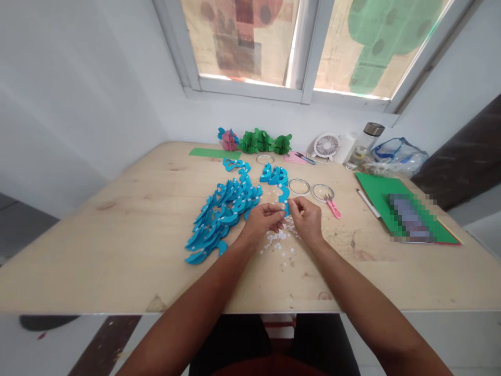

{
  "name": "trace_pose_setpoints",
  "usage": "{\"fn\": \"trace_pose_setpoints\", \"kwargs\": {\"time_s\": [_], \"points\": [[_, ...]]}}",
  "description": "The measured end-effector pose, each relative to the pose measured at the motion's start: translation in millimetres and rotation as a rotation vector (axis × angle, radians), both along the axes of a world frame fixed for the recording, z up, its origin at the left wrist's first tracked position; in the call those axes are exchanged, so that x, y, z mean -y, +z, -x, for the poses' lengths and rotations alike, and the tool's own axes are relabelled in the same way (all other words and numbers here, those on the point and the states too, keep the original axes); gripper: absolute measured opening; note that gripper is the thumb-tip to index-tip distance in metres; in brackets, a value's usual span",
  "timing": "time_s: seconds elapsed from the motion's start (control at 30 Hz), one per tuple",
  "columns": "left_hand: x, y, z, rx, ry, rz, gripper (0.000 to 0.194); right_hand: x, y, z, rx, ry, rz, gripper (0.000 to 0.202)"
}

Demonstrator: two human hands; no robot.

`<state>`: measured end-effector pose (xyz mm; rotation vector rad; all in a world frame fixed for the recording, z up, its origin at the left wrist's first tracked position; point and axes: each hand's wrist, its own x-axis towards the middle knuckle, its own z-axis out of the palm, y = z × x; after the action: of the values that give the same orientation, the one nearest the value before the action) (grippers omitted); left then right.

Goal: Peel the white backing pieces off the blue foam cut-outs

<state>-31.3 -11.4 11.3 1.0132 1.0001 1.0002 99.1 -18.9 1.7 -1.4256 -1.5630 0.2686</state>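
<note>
Between my hands is a wavy blue paper cutout (284, 194) with small white squares on it. My right hand (308, 218) pinches its right edge between thumb and fingertips. At the cutout's lower left, my left hand (263, 221) has thumb and forefinger drawn together; whatever is between them is too small to name. Many similar blue cutouts lie in an overlapping pile (223, 211) left of my hands. A smaller blue group (274, 173) sits just beyond them. White paper scraps (278, 236) are scattered on the table below my fingers.
Pink-handled snips (333, 206) lie by metal rings (299, 187) on the wooden table (117, 230). Green paper ornaments (263, 141), a white fan (326, 146) and a glass bottle (364, 146) stand along the back. Green sheets (378, 185) and a white pen (368, 203) are at right.
</note>
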Motion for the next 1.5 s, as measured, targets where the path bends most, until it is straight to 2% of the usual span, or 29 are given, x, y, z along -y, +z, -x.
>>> {"fn": "trace_pose_setpoints", "kwargs": {"time_s": [0.2, 0.43, 0.53, 0.67, 0.83, 1.13, 1.33, 1.5], "points": [[-2, -5.2, 0, 0.042, 0.008, -0.040, 0.034, 2, 2.1, 0, -0.024, 0.009, -0.041, 0.027], [2, -2.1, -1, 0.056, 0.054, -0.178, 0.032, 3, 1.5, 1, -0.078, 0.004, -0.140, 0.025], [2, -4.0, 0, 0.065, 0.007, -0.204, 0.030, 2, 2.5, 0, -0.121, 0.009, -0.152, 0.024], [-1, -10.2, 2, 0.079, -0.091, -0.185, 0.037, 2, 4.4, -2, -0.186, 0.017, -0.147, 0.024], [-3, -13.1, 1, 0.080, -0.072, -0.137, 0.027, 2, 5.8, -1, -0.196, 0.029, -0.139, 0.023], [0, -7.4, 4, 0.073, -0.041, -0.181, 0.023, 4, 5.2, 1, -0.177, 0.026, -0.161, 0.023], [1, -0.3, 5, 0.089, -0.091, -0.074, 0.034, 2, 0.7, 1, -0.178, 0.042, -0.152, 0.021], [5, 4.0, 1, 0.028, 0.007, -0.169, 0.025, 1, -2.4, 1, -0.171, 0.051, -0.119, 0.023]]}}
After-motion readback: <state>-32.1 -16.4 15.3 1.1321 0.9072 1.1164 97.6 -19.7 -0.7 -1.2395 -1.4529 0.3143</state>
